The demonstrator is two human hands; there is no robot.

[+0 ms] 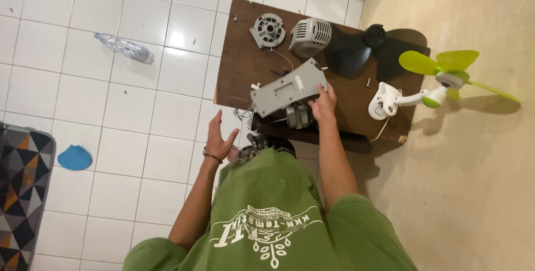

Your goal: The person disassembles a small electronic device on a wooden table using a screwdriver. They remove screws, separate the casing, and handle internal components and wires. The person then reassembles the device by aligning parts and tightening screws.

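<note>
- Rug (22,193), patterned in grey, black and orange, at the far left edge; a blue dome-shaped piece (74,158) lies just beside it on the white tiled floor (111,109).
- Plastic bottle (125,47), clear and crushed, lying on the tiles well apart from the desk, with open floor all around it.
- Left hand (219,140), fingers spread apart and holding nothing, hovering over the tiles just off the desk's near left corner.
- Desk (239,76), dark brown wood, small, its near edge close to the person's green shirt.
- Grey housing panel (288,88), rectangular, tilted on the desk above a motor (298,116); right hand (324,103) rests on its right end, fingers closed on the edge.
- Round metal motor plate (268,30) and grey vented cover (310,36) at the far edge.
- Black fan blade (356,51), right of the cover.
- Small clip fan (440,78), white body with lime-green blades, overhanging the right edge above beige flooring.
</note>
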